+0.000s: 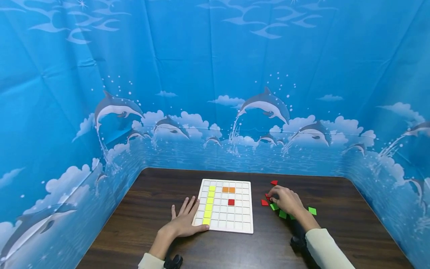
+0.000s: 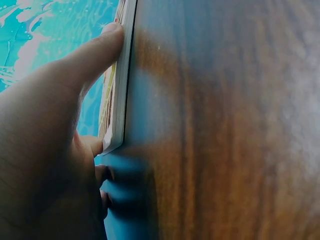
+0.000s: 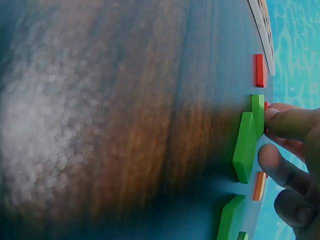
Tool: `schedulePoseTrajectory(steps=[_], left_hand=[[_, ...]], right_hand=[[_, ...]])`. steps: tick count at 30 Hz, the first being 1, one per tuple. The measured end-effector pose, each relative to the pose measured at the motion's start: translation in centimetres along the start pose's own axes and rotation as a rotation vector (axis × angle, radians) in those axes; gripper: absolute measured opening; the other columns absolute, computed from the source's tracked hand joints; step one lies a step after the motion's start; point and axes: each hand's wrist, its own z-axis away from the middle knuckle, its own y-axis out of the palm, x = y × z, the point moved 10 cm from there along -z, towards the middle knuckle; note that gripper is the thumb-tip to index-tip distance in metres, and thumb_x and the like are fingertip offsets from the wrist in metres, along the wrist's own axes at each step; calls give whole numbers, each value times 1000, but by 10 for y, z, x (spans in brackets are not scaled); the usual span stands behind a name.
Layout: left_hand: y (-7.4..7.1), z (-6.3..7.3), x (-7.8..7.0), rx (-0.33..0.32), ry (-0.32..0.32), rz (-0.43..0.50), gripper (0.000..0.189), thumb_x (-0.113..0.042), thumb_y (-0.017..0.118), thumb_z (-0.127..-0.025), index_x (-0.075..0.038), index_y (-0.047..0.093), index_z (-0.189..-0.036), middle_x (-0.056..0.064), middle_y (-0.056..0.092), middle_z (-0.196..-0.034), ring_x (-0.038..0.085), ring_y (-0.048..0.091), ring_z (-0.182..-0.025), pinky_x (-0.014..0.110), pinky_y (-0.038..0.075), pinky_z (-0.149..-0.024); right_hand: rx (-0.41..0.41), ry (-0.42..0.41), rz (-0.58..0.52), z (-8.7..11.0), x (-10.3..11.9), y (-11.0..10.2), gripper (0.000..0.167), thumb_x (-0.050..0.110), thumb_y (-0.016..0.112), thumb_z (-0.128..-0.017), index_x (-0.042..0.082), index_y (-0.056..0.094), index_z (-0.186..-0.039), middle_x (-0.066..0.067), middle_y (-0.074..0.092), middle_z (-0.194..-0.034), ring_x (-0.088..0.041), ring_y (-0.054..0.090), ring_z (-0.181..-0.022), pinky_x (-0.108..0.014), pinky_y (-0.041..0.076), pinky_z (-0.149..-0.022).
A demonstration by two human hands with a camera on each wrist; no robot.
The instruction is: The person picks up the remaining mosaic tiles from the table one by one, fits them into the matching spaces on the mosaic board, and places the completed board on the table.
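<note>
Desk: dark wood across the bottom of the head view; its sheen suggests a smooth top on which loose pieces could skid if nudged.
Grid board: bottom centre; a sideways push at its lower left corner could swivel it.
Left hand: fingers straight and spread, thumb along that corner; a dragging thumb might shift the lowest yellow tile.
Right hand: lower right, well apart from the other, thumb and fingertips pinching a red tile; whether it is lifted, I cannot tell.
Yellow tiles: a column at the board's left; a jolt could unsettle it.
Green tiles: under and beside the right hand; its lower fingers could scatter them.
Pinched red tile: right of the board, at the fingertips; thin, so a shallow hold could let it slip.
</note>
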Motion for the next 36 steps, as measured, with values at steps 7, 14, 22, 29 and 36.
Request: schedulePoseTrajectory(steps=[7, 14, 22, 29, 36], left_hand=[[0, -1, 0, 0, 7, 10, 117, -82, 65, -87, -17, 19, -173, 9, 9, -182, 37, 1, -168, 82, -8, -121], [0, -1, -2, 7, 18, 19, 118, -82, 64, -87, -15, 18, -173, 11, 8, -181, 39, 0, -168, 82, -12, -120], [0, -2, -1, 1, 3, 0, 116, -81, 65, -88, -18, 18, -173, 8, 8, -182, 36, 2, -168, 82, -6, -121], [0, 0, -2, 5, 2, -1, 116, -81, 65, -87, -19, 18, -173, 8, 8, -182, 36, 2, -168, 82, -6, -121], [4, -4, 5, -2, 2, 12, 118, -83, 65, -86, -18, 19, -173, 8, 8, -182, 36, 2, -169, 82, -8, -121]], right_hand=[[-15, -15, 34, -2, 3, 0, 6, 14, 83, -93, 19, 80, -95, -5, 78, -115, -10, 53, -64, -29, 44, -53], [-3, -22, 61, -5, 7, 1, 8, 14, 85, -91, 19, 82, -97, -4, 77, -110, -11, 56, -68, -29, 46, -54], [6, -27, 84, -4, 9, 0, 9, 16, 86, -90, 15, 84, -98, -6, 76, -109, -12, 57, -67, -28, 46, -53], [9, -3, 58, -3, 7, -2, 9, 17, 86, -90, 14, 83, -98, -9, 77, -112, -12, 55, -63, -29, 42, -51], [1, -1, 47, -3, 7, -3, 8, 16, 86, -89, 13, 83, -96, -8, 77, -110, -11, 54, -63, -27, 42, -51]])
